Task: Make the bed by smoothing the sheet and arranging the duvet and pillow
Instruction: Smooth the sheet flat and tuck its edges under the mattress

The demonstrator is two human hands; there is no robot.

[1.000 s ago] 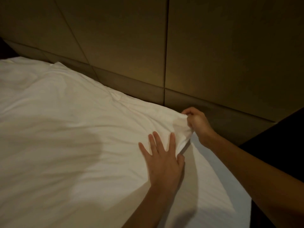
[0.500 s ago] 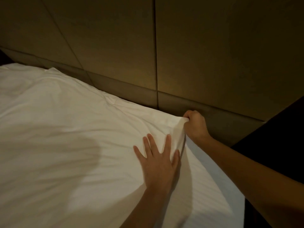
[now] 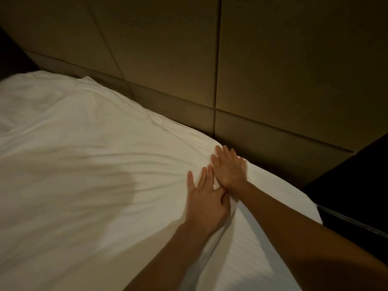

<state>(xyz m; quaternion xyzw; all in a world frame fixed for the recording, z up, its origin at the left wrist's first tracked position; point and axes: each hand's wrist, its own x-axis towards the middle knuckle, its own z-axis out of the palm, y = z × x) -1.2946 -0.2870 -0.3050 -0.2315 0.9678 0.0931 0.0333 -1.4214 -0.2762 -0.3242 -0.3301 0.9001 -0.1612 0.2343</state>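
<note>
Head: left hand (image 3: 206, 203), right hand (image 3: 230, 168) flat on duvet (image 3: 88, 164).

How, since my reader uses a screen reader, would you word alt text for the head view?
Two bare hands press flat on a wrinkled white duvet near its corner, the right hand just ahead of the left hand. A dark panelled wall rises behind, and a smoother white sheet shows at lower right.

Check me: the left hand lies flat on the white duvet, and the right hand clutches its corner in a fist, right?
No fist: the head view shows the right hand lying flat on the white duvet too, fingers straight, just beyond the left hand.
</note>
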